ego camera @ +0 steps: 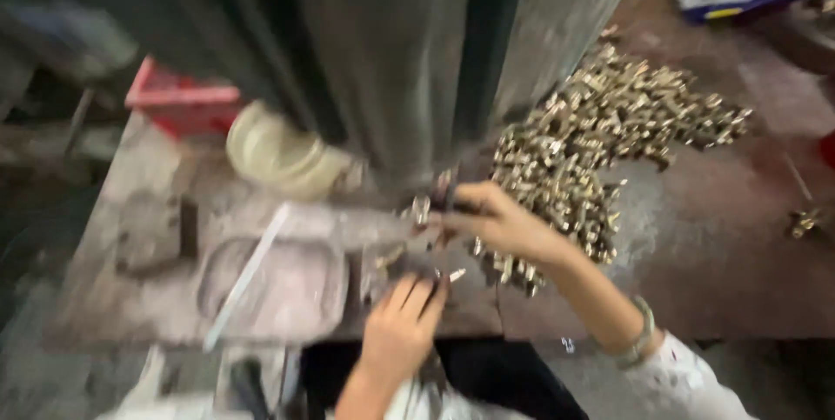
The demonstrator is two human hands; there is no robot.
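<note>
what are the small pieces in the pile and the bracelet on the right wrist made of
Pile of small fittings: likely brass, going by the yellow-gold metallic glint, though blur hides detail. Bracelet: pale silvery band, probably metal, but too blurred to be sure.

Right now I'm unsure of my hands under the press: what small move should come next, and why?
Probably draw the left hand back a little: its fingertips lie beside the spot where the right hand pinches a small metal piece under the press column. Blur hides the exact seating.
</note>
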